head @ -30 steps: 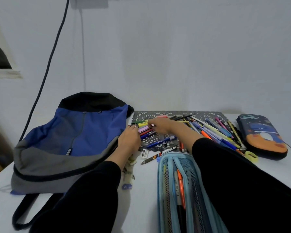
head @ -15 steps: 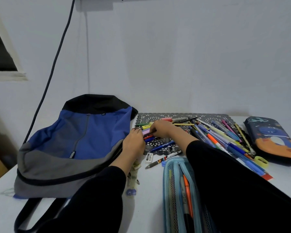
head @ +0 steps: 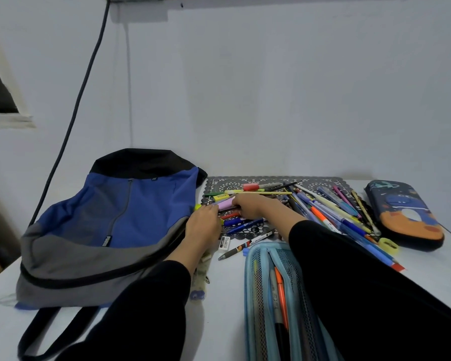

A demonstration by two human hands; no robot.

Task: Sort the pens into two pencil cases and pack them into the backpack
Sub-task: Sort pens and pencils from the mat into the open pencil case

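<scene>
Fingers of the left hand and right hand meeting over a small bundle of pens at the left end of the patterned mat, curled around a lilac marker. Firm grip or loose, cannot tell. Main pen pile fanned out to the right. Blue mesh pencil case lying open at the near edge, pens inside. Dark space-print pencil case zipped, far right. Backpack flat on the counter, left, just beside the left hand.
</scene>
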